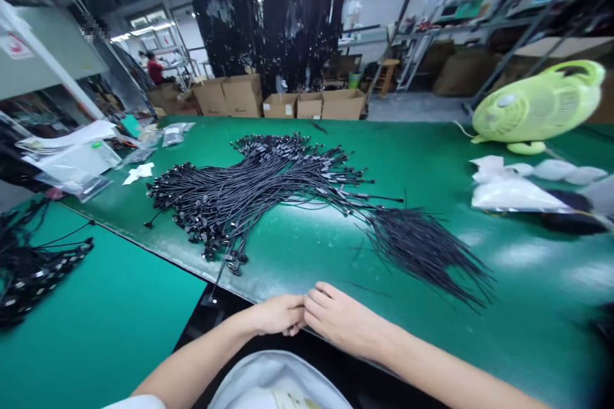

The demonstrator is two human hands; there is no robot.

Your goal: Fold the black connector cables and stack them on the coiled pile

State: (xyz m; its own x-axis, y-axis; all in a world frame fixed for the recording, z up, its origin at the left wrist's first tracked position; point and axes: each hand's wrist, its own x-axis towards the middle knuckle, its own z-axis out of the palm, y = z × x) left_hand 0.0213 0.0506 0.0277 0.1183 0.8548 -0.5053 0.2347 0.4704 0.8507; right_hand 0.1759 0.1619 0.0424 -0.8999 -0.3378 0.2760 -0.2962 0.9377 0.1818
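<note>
At the near edge of the green table (307, 255), my left hand (281, 315) and my right hand (336, 319) meet, fingers curled and touching each other. Whatever lies between the fingers, if anything, is hidden. Ahead of them is a large heap of black cables (249, 182) with connectors on their ends, fanned out across the table. To the right of the heap lies a bundle of thin black strips resembling cable ties (422, 243), with a few loose ones nearer my right hand.
More black cables (38, 268) lie on a lower green surface at left. Papers and plastic bags (77, 160) sit at the table's left end. A light-green fan (537, 105) and white bags (518, 195) are at right. Cardboard boxes (230, 96) stand behind; a person in red (154, 68) is far back.
</note>
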